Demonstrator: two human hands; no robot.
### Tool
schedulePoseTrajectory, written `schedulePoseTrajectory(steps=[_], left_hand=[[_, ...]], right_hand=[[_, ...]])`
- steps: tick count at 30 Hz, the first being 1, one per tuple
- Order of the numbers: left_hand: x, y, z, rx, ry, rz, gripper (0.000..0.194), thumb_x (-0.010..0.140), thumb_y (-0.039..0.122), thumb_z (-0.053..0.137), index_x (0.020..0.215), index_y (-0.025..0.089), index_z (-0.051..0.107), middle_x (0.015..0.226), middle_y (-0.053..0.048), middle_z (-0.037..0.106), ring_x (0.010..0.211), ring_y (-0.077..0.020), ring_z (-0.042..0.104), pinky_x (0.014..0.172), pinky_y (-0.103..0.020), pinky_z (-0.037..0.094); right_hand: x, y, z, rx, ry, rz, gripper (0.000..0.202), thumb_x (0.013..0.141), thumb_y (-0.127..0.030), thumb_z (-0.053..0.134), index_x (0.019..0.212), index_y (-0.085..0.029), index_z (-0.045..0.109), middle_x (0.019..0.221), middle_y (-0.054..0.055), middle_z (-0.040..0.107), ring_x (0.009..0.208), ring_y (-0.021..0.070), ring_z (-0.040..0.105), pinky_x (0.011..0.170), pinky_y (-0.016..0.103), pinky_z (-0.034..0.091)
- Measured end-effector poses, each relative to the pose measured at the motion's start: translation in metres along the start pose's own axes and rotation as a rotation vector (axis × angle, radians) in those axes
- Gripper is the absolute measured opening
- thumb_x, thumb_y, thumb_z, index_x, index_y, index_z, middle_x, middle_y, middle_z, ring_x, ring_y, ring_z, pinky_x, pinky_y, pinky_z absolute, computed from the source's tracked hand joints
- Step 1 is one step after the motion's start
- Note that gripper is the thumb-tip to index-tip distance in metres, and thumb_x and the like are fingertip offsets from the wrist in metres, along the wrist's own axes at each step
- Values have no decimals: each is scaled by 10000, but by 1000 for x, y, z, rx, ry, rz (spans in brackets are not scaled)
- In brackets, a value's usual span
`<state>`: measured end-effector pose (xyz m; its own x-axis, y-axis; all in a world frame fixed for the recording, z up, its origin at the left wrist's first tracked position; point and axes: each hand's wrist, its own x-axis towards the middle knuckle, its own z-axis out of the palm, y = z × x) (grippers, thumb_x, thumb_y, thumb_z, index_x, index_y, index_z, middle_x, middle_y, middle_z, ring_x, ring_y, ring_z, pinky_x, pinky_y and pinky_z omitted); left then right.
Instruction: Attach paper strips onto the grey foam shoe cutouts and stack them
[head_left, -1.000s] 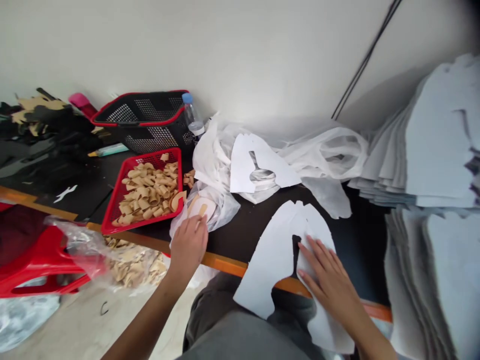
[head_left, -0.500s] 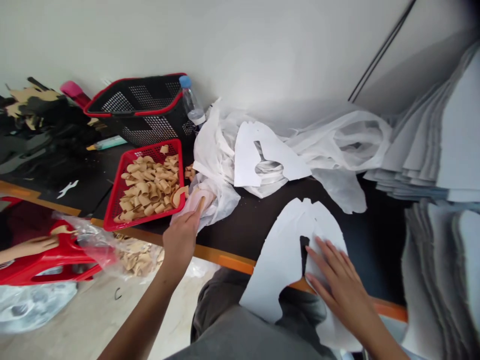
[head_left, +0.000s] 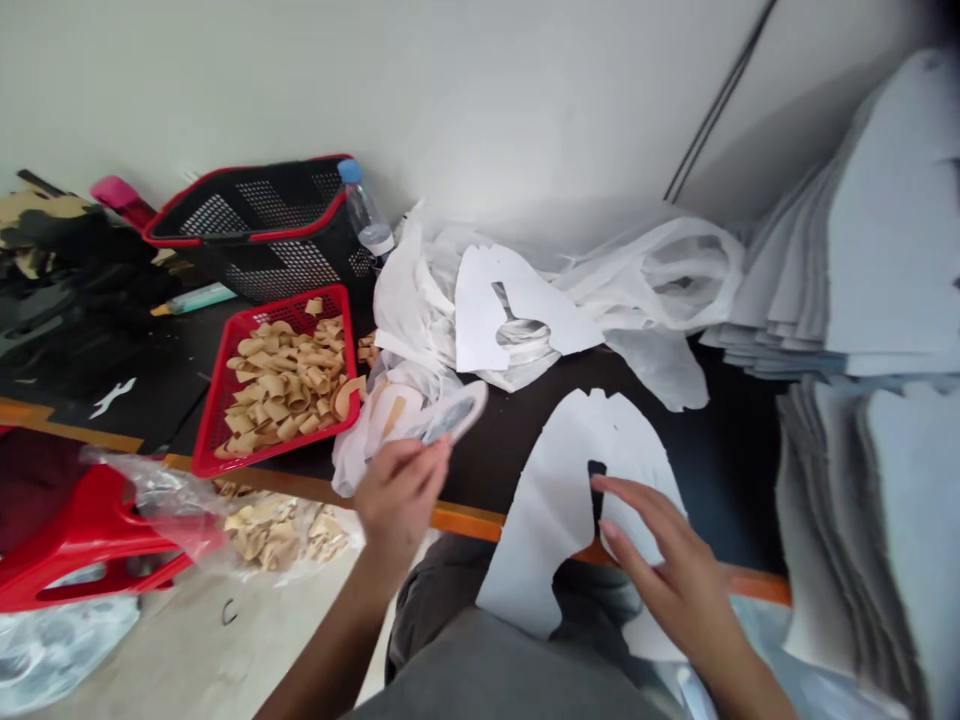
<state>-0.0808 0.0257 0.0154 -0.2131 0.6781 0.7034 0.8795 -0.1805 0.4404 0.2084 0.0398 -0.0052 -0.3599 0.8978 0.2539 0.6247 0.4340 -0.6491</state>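
My left hand [head_left: 405,490] is closed on the near end of a flat, whitish oval piece [head_left: 454,412], raised just above the table edge. Its surface has a greyish middle, and what it is made of I cannot tell. My right hand [head_left: 660,560] is open over a white arch-shaped cut-out sheet [head_left: 551,500] that looks like a shoe upper. Thumb and index finger are spread near the dark slot in it. The sheet lies partly on the table and hangs over the front edge toward my lap. A similar white cut-out [head_left: 480,310] rests on plastic bags behind.
A red basket [head_left: 349,345] of curled tan pieces stands left, before a black basket [head_left: 277,235] and a water bottle [head_left: 367,220]. Stacks of white sheets [head_left: 892,220] rise at right. Below the table edge, left, are a red stool [head_left: 75,530] and bagged scraps [head_left: 281,530].
My left hand has picked up the oval piece from the plastic bag and moved right with it. My right hand has lifted its flat fingers from the white sheet. Another person's hand at left is gone.
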Motion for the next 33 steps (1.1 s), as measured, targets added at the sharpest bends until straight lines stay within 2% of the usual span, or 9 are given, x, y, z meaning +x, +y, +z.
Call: schedulePoseTrajectory(steps=[4,7,12,15,17,20,25,29,33], left_hand=[[-21,43,28,-242,-222,150,244,910,92,652,1105,205,745,837,-12,635,688,-79,614,654,-180,527],[-24,55,38,-335,-270,147,271,896,96,672,1132,213,738,874,-20,640,701,-87,629,672,-190,544],[-9,52,39,-716,-410,-126,140,877,202,723,1013,198,755,914,-33,645,707,-98,650,581,-169,572],[0,50,35,-688,-272,-238,65,891,178,687,842,179,729,829,-17,627,684,-88,622,565,-153,550],[6,50,34,-681,-231,-292,94,868,207,718,960,191,733,835,-16,636,709,-101,626,577,-164,562],[12,49,35,-763,-393,-419,259,882,286,714,1134,225,721,863,-15,647,691,-108,642,528,-169,566],[12,46,41,-739,-606,-409,154,913,313,668,901,199,772,909,-39,671,681,-107,667,544,-165,560],[9,43,49,-717,-645,-476,117,866,285,698,840,197,771,832,-29,676,652,-104,637,499,-156,506],[6,42,58,-890,-667,-774,191,781,356,759,771,166,774,724,-18,653,560,-93,592,434,-166,440]], right_hand=[[31,-44,6,314,4,125,228,977,-377,579,1160,-266,658,1040,21,746,916,173,718,744,260,587],[44,-49,12,376,84,159,165,967,-341,600,1068,-239,680,992,5,753,847,149,720,721,232,580],[44,-37,9,152,235,-37,184,983,-191,561,1070,-236,716,1030,0,767,938,156,718,834,261,553],[45,-33,1,50,261,-119,216,995,-163,525,1096,-229,704,1047,15,763,969,167,708,859,279,535],[48,-32,-5,44,232,-113,204,1016,-193,494,1063,-224,690,997,23,755,928,170,700,817,283,528],[55,-29,-13,78,132,-86,218,1039,-243,447,1018,-221,662,936,35,732,875,177,682,758,288,517],[63,-21,-17,46,12,-60,234,1037,-250,423,1045,-214,654,939,51,725,874,198,662,768,321,527],[62,-23,-8,-216,243,-99,238,996,-271,524,1179,-163,630,1086,132,700,1015,273,640,876,418,524],[55,-37,8,-245,323,-214,129,947,-269,643,1049,-192,659,975,82,734,935,244,667,871,379,532]])
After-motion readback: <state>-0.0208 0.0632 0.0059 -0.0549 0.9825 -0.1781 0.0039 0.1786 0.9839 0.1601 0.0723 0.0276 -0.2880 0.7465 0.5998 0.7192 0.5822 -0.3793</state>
